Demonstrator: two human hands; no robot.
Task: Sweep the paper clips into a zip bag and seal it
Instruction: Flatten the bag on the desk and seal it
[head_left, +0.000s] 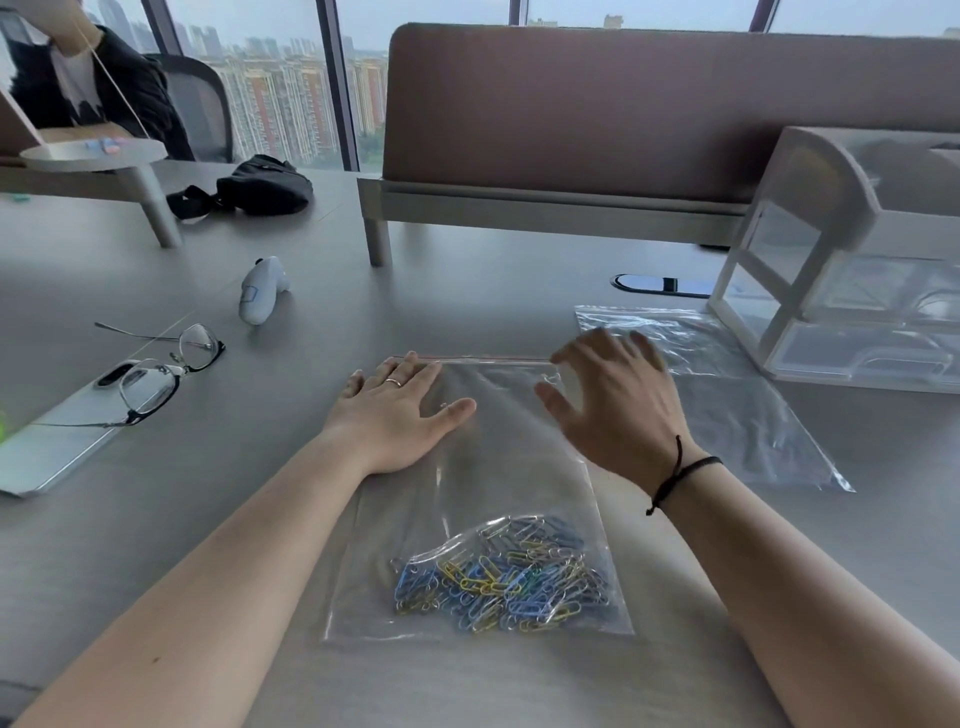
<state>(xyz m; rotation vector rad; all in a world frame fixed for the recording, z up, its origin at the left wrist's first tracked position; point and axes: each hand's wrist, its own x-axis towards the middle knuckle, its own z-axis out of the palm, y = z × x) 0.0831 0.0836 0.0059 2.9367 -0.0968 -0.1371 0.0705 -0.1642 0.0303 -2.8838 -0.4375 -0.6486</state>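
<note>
A clear zip bag (498, 452) lies flat on the grey table, its zip strip at the far end. Several coloured paper clips (511, 571) are piled inside near its closest edge. My left hand (397, 410) lies flat, fingers straight, on the bag's far left corner by the zip strip. My right hand (613, 395) hovers with spread fingers over the bag's far right corner and looks blurred; I cannot tell whether it touches the bag.
A second clear bag (727, 395) lies to the right, beside a white drawer organiser (852, 260). Glasses (156, 374) rest on a phone (57, 441) at left, a white controller (262, 291) beyond. A desk divider (623, 114) stands behind.
</note>
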